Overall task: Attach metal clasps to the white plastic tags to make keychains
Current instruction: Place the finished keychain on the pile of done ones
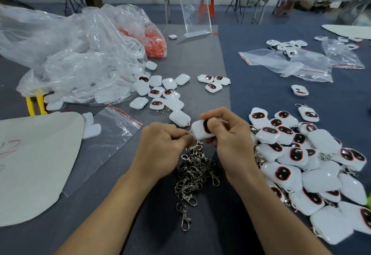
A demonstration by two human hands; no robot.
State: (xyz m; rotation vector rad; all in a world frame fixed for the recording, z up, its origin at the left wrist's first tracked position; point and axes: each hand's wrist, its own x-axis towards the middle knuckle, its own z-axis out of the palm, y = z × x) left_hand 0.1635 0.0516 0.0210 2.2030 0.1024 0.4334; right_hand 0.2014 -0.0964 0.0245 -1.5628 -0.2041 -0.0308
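My right hand (pixel 226 134) grips a white plastic tag (pixel 200 130) with a black and red oval face, held over the middle of the table. My left hand (pixel 162 146) pinches a metal clasp ring at the tag's left tip; the clasp (pixel 198 144) hangs below the tag. Under both hands lies a pile of loose metal clasps (pixel 192 174). Several bare tags (pixel 160 94) lie scattered behind my hands. A heap of tags with clasps attached (pixel 305 164) lies at the right.
Crumpled clear bags (pixel 70 53) holding white tags and orange rings fill the back left. An empty zip bag (pixel 108 146) and a white sheet (pixel 30 164) lie at the left. More zip bags (pixel 291 64) sit at the back right, a clear acrylic stand (pixel 197 13) behind.
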